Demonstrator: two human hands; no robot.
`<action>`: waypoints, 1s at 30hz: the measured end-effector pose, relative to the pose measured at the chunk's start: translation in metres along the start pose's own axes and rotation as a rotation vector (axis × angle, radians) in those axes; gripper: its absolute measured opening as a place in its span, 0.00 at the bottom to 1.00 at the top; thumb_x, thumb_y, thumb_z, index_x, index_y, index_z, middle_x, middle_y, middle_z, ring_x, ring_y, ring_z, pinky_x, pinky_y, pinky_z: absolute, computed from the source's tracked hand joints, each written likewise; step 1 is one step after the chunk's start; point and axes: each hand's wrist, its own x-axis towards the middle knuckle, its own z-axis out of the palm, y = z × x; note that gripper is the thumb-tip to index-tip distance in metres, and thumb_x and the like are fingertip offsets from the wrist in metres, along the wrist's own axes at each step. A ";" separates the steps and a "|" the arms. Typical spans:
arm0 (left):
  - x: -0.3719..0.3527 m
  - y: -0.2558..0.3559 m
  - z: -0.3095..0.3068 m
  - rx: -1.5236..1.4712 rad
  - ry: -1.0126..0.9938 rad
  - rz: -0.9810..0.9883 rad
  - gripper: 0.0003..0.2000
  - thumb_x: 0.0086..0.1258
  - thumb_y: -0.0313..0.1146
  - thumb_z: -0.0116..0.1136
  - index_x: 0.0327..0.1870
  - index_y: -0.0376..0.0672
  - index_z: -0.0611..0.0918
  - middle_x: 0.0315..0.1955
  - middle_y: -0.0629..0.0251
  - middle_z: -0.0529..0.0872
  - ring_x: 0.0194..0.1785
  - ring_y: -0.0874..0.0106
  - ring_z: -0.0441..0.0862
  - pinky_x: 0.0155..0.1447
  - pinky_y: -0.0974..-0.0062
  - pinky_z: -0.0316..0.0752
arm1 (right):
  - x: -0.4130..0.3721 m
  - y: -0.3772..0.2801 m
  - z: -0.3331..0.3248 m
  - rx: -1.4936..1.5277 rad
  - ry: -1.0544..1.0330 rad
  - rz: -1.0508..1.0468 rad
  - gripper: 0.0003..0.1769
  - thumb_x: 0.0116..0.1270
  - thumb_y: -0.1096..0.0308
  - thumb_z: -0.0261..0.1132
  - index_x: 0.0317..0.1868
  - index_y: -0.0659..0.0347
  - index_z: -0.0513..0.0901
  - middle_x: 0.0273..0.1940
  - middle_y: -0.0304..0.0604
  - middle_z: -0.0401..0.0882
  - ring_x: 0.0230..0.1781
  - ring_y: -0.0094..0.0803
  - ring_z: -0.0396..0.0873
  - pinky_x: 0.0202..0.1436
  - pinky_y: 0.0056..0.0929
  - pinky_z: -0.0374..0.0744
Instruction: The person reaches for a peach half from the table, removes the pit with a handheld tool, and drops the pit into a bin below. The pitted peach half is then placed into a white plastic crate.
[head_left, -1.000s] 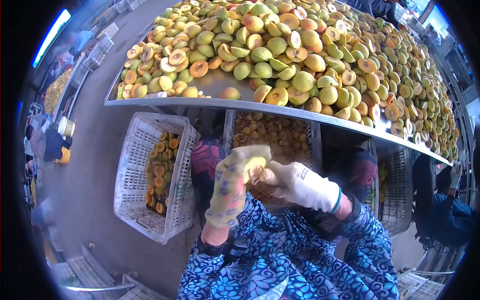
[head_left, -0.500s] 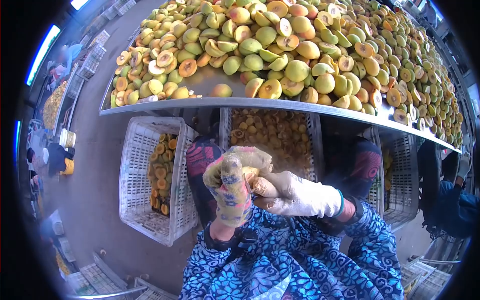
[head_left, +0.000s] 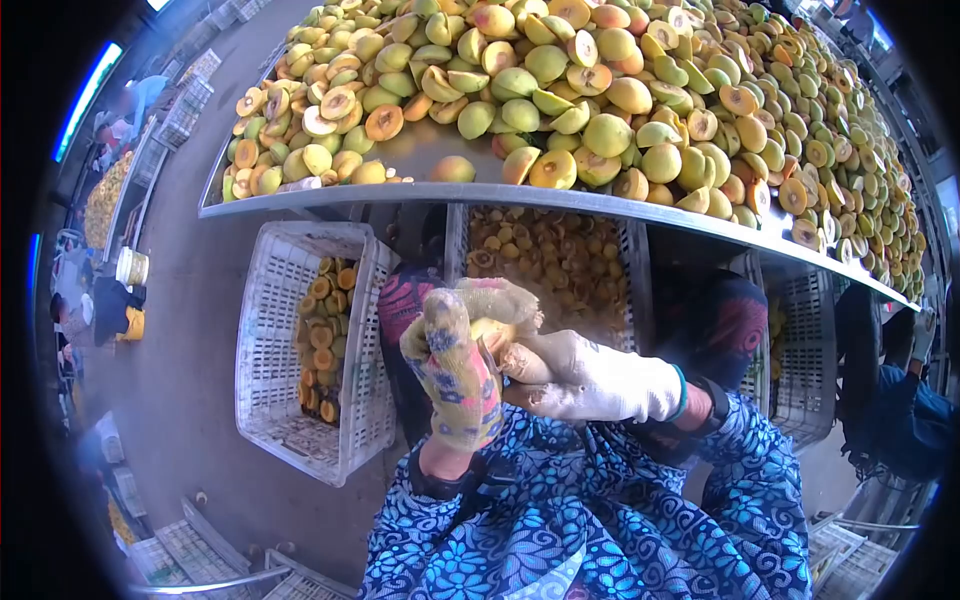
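Note:
My left hand [head_left: 458, 365], in a patterned glove, is closed around a yellow peach half [head_left: 492, 328] held over my lap. My right hand [head_left: 590, 383], in a white glove, presses its fingertips against that fruit from the right; whether it holds a tool is hidden. Both hands meet below the metal table's edge [head_left: 420, 193]. On the table lies a big heap of halved and whole peaches [head_left: 600, 90].
A white crate [head_left: 290, 350] with orange peach halves stands on the floor at left. A second crate [head_left: 545, 260] of pieces sits under the table ahead, another [head_left: 790, 350] at right. A person in blue [head_left: 900, 420] works at far right; other people are at far left.
My left hand turned, its back now facing me, and the fruit is more covered. The view shifted slightly; both hands stay together.

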 end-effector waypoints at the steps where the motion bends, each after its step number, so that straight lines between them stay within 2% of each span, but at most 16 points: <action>1: -0.002 -0.001 -0.002 0.017 0.006 0.029 0.28 0.82 0.50 0.44 0.35 0.31 0.85 0.35 0.58 0.89 0.40 0.69 0.85 0.45 0.73 0.78 | 0.000 -0.001 0.003 0.019 -0.006 -0.027 0.15 0.74 0.64 0.61 0.54 0.65 0.75 0.32 0.50 0.80 0.32 0.43 0.81 0.39 0.38 0.79; 3: 0.000 0.003 -0.003 0.030 0.010 0.043 0.29 0.82 0.50 0.42 0.33 0.32 0.85 0.34 0.57 0.88 0.39 0.68 0.86 0.44 0.73 0.78 | 0.000 -0.010 -0.003 0.023 -0.036 0.057 0.15 0.74 0.63 0.62 0.53 0.65 0.76 0.31 0.47 0.79 0.30 0.38 0.81 0.35 0.35 0.78; 5: 0.010 0.008 -0.010 0.172 -0.260 0.126 0.33 0.79 0.61 0.38 0.41 0.36 0.83 0.33 0.58 0.86 0.36 0.68 0.85 0.41 0.72 0.82 | 0.004 -0.028 -0.012 0.015 -0.070 0.140 0.15 0.74 0.62 0.62 0.51 0.65 0.76 0.29 0.45 0.78 0.28 0.33 0.81 0.32 0.33 0.78; 7: 0.012 0.011 -0.013 0.143 -0.262 0.076 0.32 0.80 0.60 0.40 0.38 0.35 0.83 0.33 0.57 0.86 0.36 0.67 0.85 0.41 0.70 0.82 | 0.009 -0.045 -0.017 0.260 -0.203 0.648 0.16 0.76 0.57 0.61 0.48 0.62 0.76 0.25 0.38 0.75 0.23 0.22 0.76 0.23 0.25 0.73; 8: 0.012 0.011 -0.015 0.120 -0.266 0.023 0.32 0.80 0.59 0.41 0.36 0.33 0.83 0.33 0.55 0.86 0.36 0.65 0.85 0.41 0.69 0.82 | 0.011 -0.048 -0.015 0.258 -0.208 0.649 0.16 0.76 0.57 0.61 0.48 0.62 0.76 0.25 0.38 0.75 0.23 0.22 0.76 0.23 0.25 0.73; 10: 0.013 0.008 -0.018 0.065 -0.270 0.091 0.30 0.79 0.55 0.44 0.34 0.33 0.85 0.33 0.56 0.87 0.37 0.66 0.86 0.41 0.70 0.81 | 0.014 -0.051 -0.008 0.491 -0.171 0.737 0.19 0.78 0.49 0.56 0.48 0.57 0.80 0.21 0.25 0.69 0.16 0.12 0.67 0.17 0.17 0.65; 13: 0.021 0.010 -0.022 0.040 -0.277 0.180 0.28 0.78 0.53 0.49 0.31 0.34 0.87 0.32 0.57 0.88 0.37 0.67 0.86 0.39 0.73 0.79 | 0.010 -0.022 -0.005 0.807 -0.265 0.614 0.16 0.78 0.51 0.58 0.47 0.55 0.78 0.22 0.25 0.69 0.17 0.12 0.67 0.17 0.17 0.65; 15: 0.029 0.013 -0.027 0.122 -0.414 0.085 0.29 0.78 0.53 0.49 0.29 0.34 0.87 0.29 0.58 0.88 0.34 0.68 0.86 0.39 0.73 0.79 | 0.011 -0.022 -0.009 0.727 -0.249 0.657 0.14 0.79 0.52 0.57 0.43 0.54 0.77 0.21 0.25 0.67 0.16 0.13 0.66 0.16 0.17 0.64; 17: 0.032 0.013 -0.021 0.059 -0.409 0.108 0.30 0.79 0.53 0.48 0.27 0.33 0.86 0.27 0.59 0.87 0.32 0.68 0.85 0.37 0.74 0.78 | 0.011 -0.016 -0.009 1.247 -0.289 0.777 0.14 0.80 0.54 0.56 0.40 0.53 0.75 0.20 0.25 0.64 0.15 0.14 0.63 0.15 0.16 0.62; 19: 0.036 0.018 -0.018 -0.170 -0.386 -0.130 0.32 0.80 0.54 0.47 0.23 0.33 0.85 0.27 0.58 0.87 0.31 0.69 0.85 0.36 0.73 0.77 | 0.012 -0.013 -0.008 1.167 -0.298 0.835 0.13 0.80 0.55 0.55 0.38 0.53 0.73 0.19 0.26 0.62 0.15 0.15 0.62 0.14 0.15 0.59; 21: 0.043 0.004 -0.019 -0.345 -0.403 -0.132 0.29 0.80 0.52 0.48 0.28 0.33 0.86 0.27 0.58 0.87 0.30 0.68 0.84 0.37 0.71 0.78 | 0.013 0.004 -0.006 1.407 -0.470 0.549 0.12 0.80 0.56 0.56 0.39 0.52 0.73 0.20 0.27 0.63 0.16 0.14 0.62 0.14 0.14 0.59; 23: 0.051 -0.006 -0.023 -0.183 -0.214 -0.286 0.26 0.80 0.52 0.48 0.36 0.36 0.86 0.28 0.59 0.87 0.33 0.68 0.85 0.39 0.71 0.79 | 0.017 0.004 -0.009 1.385 -0.453 0.532 0.13 0.77 0.53 0.59 0.39 0.52 0.72 0.21 0.26 0.63 0.17 0.14 0.62 0.14 0.14 0.59; 25: 0.062 -0.025 -0.029 -0.107 -0.186 -0.271 0.25 0.80 0.52 0.49 0.38 0.36 0.86 0.29 0.61 0.87 0.34 0.69 0.85 0.41 0.71 0.79 | 0.020 -0.005 -0.011 1.136 -0.317 0.632 0.20 0.71 0.53 0.67 0.37 0.64 0.73 0.20 0.33 0.68 0.13 0.17 0.66 0.12 0.18 0.62; 26: 0.066 -0.032 -0.031 -0.024 -0.162 -0.269 0.25 0.80 0.53 0.49 0.41 0.36 0.85 0.30 0.63 0.87 0.36 0.70 0.85 0.43 0.72 0.79 | 0.027 -0.020 -0.012 1.047 -0.227 0.613 0.19 0.68 0.52 0.70 0.38 0.50 0.69 0.23 0.25 0.64 0.17 0.13 0.62 0.17 0.13 0.62; 29: 0.079 -0.008 -0.058 -0.340 0.072 -0.189 0.28 0.79 0.58 0.46 0.39 0.38 0.84 0.30 0.60 0.88 0.32 0.68 0.87 0.40 0.72 0.84 | 0.013 0.003 -0.020 0.964 0.131 0.450 0.12 0.72 0.61 0.65 0.38 0.52 0.69 0.23 0.27 0.65 0.18 0.15 0.62 0.20 0.15 0.65; 30: 0.085 0.011 -0.078 -0.166 0.247 -0.062 0.27 0.80 0.56 0.45 0.37 0.39 0.84 0.29 0.58 0.87 0.30 0.69 0.87 0.37 0.73 0.85 | 0.008 0.005 -0.026 0.903 0.245 0.611 0.10 0.75 0.62 0.62 0.37 0.54 0.70 0.24 0.29 0.67 0.18 0.16 0.65 0.20 0.18 0.66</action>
